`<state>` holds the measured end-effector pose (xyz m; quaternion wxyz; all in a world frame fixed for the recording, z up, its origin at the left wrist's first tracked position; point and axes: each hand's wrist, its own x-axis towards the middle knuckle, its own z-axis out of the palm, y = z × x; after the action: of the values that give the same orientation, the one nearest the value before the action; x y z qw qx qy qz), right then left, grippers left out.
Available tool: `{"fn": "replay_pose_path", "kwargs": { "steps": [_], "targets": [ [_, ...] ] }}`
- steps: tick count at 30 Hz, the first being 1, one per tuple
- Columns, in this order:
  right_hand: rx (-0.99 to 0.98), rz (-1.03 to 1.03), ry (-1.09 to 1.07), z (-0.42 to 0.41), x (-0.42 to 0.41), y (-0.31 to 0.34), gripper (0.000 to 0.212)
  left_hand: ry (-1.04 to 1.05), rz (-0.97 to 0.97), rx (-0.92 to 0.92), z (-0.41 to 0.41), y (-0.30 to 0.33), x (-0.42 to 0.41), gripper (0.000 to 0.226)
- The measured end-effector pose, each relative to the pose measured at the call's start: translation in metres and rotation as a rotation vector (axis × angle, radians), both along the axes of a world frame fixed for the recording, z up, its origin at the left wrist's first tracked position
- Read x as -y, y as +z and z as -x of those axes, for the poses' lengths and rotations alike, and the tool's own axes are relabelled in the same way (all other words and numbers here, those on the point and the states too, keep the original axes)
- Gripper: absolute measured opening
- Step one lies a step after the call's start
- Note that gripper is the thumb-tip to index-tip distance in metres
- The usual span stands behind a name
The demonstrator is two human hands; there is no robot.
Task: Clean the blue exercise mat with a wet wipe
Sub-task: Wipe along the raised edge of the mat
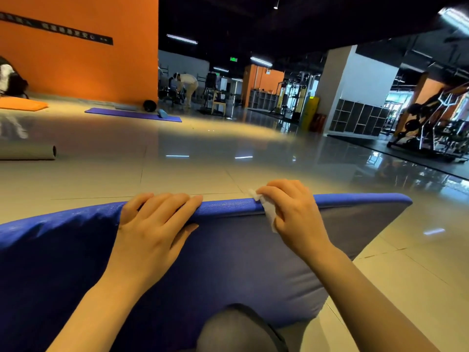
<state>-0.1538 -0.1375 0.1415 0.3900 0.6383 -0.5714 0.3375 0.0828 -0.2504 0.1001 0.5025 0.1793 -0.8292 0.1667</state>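
The blue exercise mat (228, 252) stands tilted on its edge in front of me, its grey-blue underside facing me and its top edge running across the view. My left hand (154, 224) grips that top edge, fingers curled over it. To its right, my right hand (291, 212) holds a crumpled white wet wipe (269, 212) against the mat's top edge, fingers over the far side. My knee (236, 329) shows below the mat.
Glossy tiled floor (203, 153) stretches ahead. A rolled grey mat (28, 152) lies at left, a purple mat (132, 114) and an orange mat (22, 104) farther back by the orange wall. A person bends over at the back; gym machines (429, 123) stand at right.
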Motion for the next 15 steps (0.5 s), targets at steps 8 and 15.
{"fn": "replay_pose_path", "kwargs": {
  "steps": [8,15],
  "targets": [
    [-0.026,-0.054,-0.424,0.11,-0.048,0.0,0.015,-0.016,0.075,0.015,-0.004,-0.004,0.001,0.035],
    [0.259,0.035,-0.215,0.067,-0.028,-0.011,0.028,-0.058,0.059,0.025,-0.009,-0.004,-0.002,0.032]
  ]
}}
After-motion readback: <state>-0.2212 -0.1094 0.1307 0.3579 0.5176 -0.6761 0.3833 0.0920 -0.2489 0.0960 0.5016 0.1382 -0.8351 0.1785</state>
